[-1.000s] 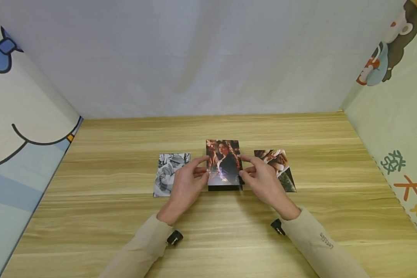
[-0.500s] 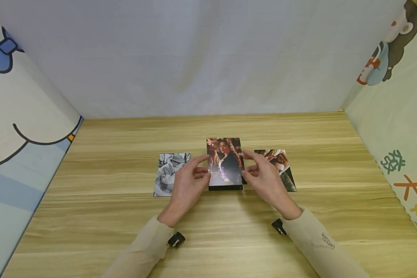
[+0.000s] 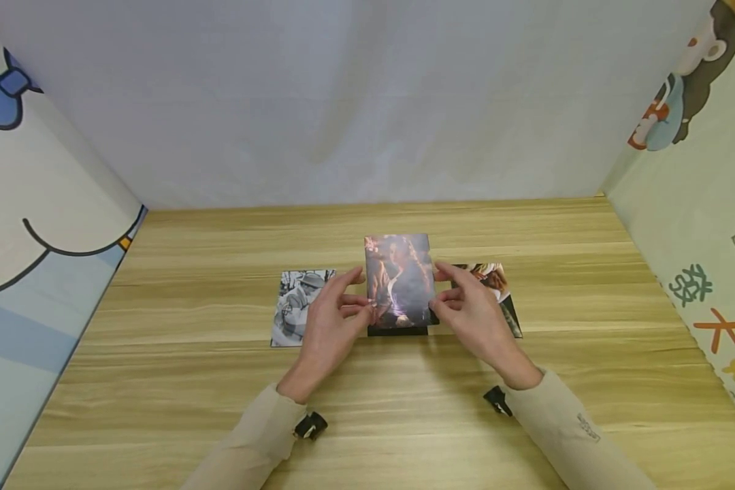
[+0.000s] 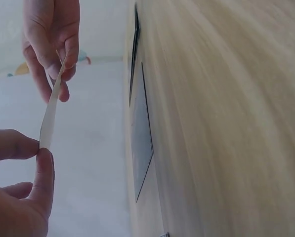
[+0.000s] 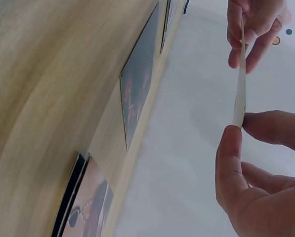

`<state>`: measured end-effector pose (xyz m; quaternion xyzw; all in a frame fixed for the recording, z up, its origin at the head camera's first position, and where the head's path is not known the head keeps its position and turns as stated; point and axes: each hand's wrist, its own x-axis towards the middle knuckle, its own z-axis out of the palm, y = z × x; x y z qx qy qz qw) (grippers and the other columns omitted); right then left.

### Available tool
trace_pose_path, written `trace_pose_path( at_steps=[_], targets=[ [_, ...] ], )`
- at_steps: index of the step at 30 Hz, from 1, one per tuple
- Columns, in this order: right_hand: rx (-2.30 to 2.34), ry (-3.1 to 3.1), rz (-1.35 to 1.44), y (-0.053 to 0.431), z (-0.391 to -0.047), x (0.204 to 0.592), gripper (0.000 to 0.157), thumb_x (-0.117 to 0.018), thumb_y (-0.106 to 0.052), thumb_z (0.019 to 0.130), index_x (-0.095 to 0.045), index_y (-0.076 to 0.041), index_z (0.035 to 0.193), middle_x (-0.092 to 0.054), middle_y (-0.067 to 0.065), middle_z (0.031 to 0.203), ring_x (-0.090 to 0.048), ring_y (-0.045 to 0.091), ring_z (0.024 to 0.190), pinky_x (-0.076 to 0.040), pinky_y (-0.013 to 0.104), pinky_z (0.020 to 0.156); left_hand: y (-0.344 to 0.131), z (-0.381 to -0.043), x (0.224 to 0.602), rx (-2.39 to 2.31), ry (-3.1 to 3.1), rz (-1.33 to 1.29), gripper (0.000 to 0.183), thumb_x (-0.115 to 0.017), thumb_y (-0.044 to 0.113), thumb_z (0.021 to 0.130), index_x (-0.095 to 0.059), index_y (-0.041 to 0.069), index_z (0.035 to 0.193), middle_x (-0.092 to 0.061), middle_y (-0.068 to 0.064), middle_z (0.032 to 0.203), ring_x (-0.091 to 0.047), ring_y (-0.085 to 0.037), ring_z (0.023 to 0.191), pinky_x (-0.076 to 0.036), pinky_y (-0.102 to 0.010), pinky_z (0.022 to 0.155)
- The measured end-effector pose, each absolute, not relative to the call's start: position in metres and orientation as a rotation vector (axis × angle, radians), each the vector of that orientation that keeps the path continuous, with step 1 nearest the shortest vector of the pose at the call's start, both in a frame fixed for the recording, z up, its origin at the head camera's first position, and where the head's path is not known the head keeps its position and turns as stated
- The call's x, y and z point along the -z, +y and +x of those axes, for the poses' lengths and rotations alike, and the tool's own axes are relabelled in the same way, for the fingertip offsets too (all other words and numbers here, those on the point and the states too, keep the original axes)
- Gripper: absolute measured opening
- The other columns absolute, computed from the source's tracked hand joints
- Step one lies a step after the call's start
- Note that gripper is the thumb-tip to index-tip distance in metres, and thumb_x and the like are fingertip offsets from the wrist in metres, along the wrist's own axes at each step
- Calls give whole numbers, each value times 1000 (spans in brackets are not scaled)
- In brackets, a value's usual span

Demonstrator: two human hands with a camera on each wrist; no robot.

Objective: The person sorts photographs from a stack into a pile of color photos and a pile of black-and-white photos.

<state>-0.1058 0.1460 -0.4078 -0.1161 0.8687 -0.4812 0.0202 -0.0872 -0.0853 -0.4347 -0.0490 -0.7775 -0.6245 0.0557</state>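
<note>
A glossy colour photo card [image 3: 399, 282] is held above the table between both hands, tilted so that glare washes over its picture. My left hand [image 3: 333, 316] pinches its left edge between thumb and fingertips. At the right edge, my right hand [image 3: 470, 316] pinches it the same way. Both wrist views show the card edge-on, a thin pale strip [image 4: 49, 118] clear of the tabletop. Below it lies another dark card [image 3: 398, 331], mostly hidden in the head view; its surface [image 5: 139, 79] shows in the right wrist view.
A black-and-white photo card [image 3: 290, 306] lies left of centre, partly behind the left hand. A colour photo card [image 3: 505, 303] lies to the right, partly covered by the right hand. The wooden table [image 3: 367, 435] meets a pale cloth backdrop [image 3: 367, 109].
The held card has risen off the table and looks larger, its top edge higher in the view. Glare has spread over it. The right hand has shifted slightly right.
</note>
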Motion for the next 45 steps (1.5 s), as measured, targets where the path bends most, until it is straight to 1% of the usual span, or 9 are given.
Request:
trace_pose_path(
  at_steps=[4, 9, 12, 16, 20, 27, 32, 45],
  targets=[
    [1485, 2693, -335, 148, -104, 406, 64, -71, 5, 91, -48, 2, 151, -62, 18, 130, -68, 27, 102, -60, 27, 86, -83, -86, 433, 1912, -2357, -163, 68, -70, -14, 84, -50, -5, 148, -63, -20, 128, -71, -31, 99, -61, -24, 84],
    [1492, 2682, -318, 153, -102, 402, 63, -69, 6, 92, -48, 2, 151, -62, 18, 127, -67, 27, 103, -60, 25, 87, -80, -85, 432, 1890, -2358, -185, 65, -70, -14, 83, -54, -5, 145, -64, -19, 121, -71, -30, 98, -60, -23, 84],
    [1495, 2685, -323, 155, -100, 401, 62, -69, 6, 92, -48, 2, 151, -62, 18, 127, -67, 27, 103, -59, 24, 87, -77, -85, 433, 1911, -2314, -209, 63, -68, -17, 82, -56, -7, 143, -64, -21, 118, -71, -31, 97, -61, -24, 85],
    [1501, 2687, -336, 158, -100, 400, 61, -69, 7, 92, -50, 2, 150, -62, 19, 126, -66, 27, 103, -59, 23, 88, -74, -85, 434, 1929, -2290, -237, 61, -67, -18, 82, -57, -8, 142, -62, -23, 119, -70, -32, 97, -60, -24, 86],
    [1506, 2689, -346, 161, -99, 399, 60, -69, 9, 92, -51, 3, 149, -62, 20, 123, -66, 28, 102, -58, 21, 87, -71, -84, 435, 1931, -2285, -244, 62, -67, -18, 82, -56, -8, 142, -61, -23, 119, -69, -31, 97, -60, -24, 86],
    [1480, 2719, -331, 167, -97, 396, 58, -69, 7, 93, -53, 0, 148, -63, 19, 120, -67, 27, 102, -58, 23, 89, -63, -85, 435, 1966, -2251, -264, 61, -68, -18, 83, -56, -9, 142, -62, -22, 118, -69, -32, 98, -60, -25, 87],
    [1483, 2724, -293, 173, -96, 393, 56, -68, 4, 95, -52, 0, 149, -61, 18, 122, -66, 27, 104, -57, 19, 89, -57, -84, 432, 1962, -2268, -276, 62, -69, -16, 84, -55, -8, 143, -62, -22, 119, -69, -32, 99, -60, -24, 88],
    [1472, 2750, -257, 187, -93, 388, 59, -67, 4, 95, -50, 1, 151, -61, 19, 124, -64, 27, 106, -55, 14, 88, -39, -85, 429, 2023, -2192, -310, 61, -68, -18, 83, -55, -9, 142, -62, -22, 117, -68, -33, 98, -60, -26, 89]
  ],
)
